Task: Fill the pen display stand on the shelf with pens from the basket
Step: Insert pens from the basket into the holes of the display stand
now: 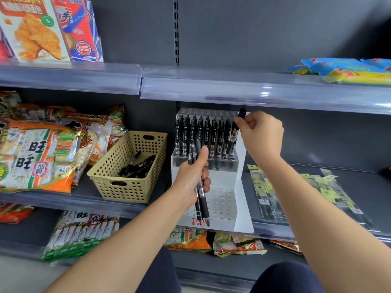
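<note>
A white tiered pen display stand sits on the middle shelf. Its middle tier holds a row of upright black pens; the front tier's holes are bare. My left hand is shut around a bunch of black pens, held upright in front of the stand. My right hand pinches a single black pen at the right end of the row, its top near the shelf above. A beige perforated basket left of the stand holds several loose black pens.
Snack bags crowd the shelf left of the basket. Flat packaged items lie right of the stand. The upper shelf edge hangs low over the stand's back tier. Boxes and blue packets sit on the top shelf.
</note>
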